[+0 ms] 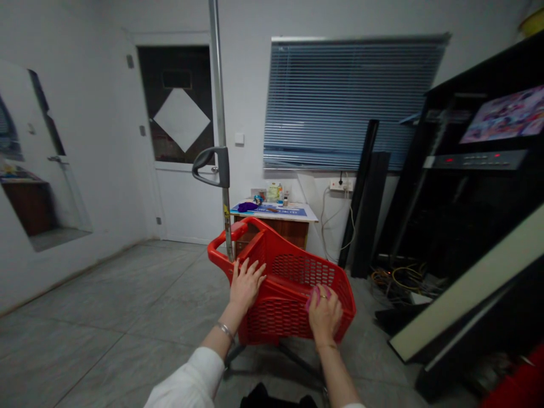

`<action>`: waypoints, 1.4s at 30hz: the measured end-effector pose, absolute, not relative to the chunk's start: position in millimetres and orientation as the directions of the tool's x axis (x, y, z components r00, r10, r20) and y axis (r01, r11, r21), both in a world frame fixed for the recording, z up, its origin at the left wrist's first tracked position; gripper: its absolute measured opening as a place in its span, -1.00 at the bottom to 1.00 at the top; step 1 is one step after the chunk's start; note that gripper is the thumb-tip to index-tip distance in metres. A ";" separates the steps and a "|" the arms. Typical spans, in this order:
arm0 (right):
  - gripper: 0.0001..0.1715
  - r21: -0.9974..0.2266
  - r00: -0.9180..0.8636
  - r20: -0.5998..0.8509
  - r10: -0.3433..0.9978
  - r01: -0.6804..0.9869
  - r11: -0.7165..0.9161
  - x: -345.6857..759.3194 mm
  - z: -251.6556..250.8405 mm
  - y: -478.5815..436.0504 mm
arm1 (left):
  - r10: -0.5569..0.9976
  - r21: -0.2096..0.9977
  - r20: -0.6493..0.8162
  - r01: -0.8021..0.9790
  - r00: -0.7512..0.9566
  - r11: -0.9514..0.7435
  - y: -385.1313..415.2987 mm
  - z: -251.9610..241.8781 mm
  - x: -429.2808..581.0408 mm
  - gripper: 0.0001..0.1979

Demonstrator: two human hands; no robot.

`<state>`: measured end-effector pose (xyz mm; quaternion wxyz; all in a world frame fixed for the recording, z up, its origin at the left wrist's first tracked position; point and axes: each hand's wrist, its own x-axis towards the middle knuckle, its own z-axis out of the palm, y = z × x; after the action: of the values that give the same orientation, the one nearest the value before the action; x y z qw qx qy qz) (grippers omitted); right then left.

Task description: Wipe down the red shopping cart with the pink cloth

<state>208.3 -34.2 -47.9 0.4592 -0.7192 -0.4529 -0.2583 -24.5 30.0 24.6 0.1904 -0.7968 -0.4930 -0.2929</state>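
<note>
A red plastic shopping cart [297, 277] stands on the floor in front of me, its handle [219, 249] toward the left. My left hand [246, 283] lies with fingers spread on the near rim, close to the handle end. Farther right along that same rim, my right hand [326, 311] is closed around a pink cloth [313, 296] and presses it to the cart. Only a little of the cloth shows past the fingers. Rising from the handle end is a metal pole [220, 102] with a grey loop grip [211, 167].
Behind the cart is a small table [312, 212] with a purple cloth [247, 207] and bottles. A white door [182, 198] is at the back left. Dark panels [359, 192], loose cables [403, 277] and a leaning cream board [467, 289] stand at the right.
</note>
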 end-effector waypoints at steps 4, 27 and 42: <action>-0.57 -0.333 0.285 0.778 0.559 0.943 -0.017 132.3 -24.1 -8.1 | 0.670 -0.020 0.661 0.900 0.338 -0.435 32.1 25.0 -26.1 -0.59; -0.53 -0.431 0.444 0.782 0.437 0.892 -0.136 172.2 -43.5 -17.4 | 0.673 -0.009 0.663 0.903 0.327 -0.430 29.7 23.5 -19.4 -0.59; -0.54 -0.359 0.339 0.754 0.563 0.930 -0.079 216.4 -46.8 -32.4 | 0.673 -0.011 0.662 0.903 0.329 -0.430 31.3 22.0 -22.5 -0.61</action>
<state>216.4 -32.4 -46.8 0.4210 -0.7014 -0.5323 -0.2177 -22.5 31.3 22.0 0.1933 -0.7920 -0.4974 -0.2964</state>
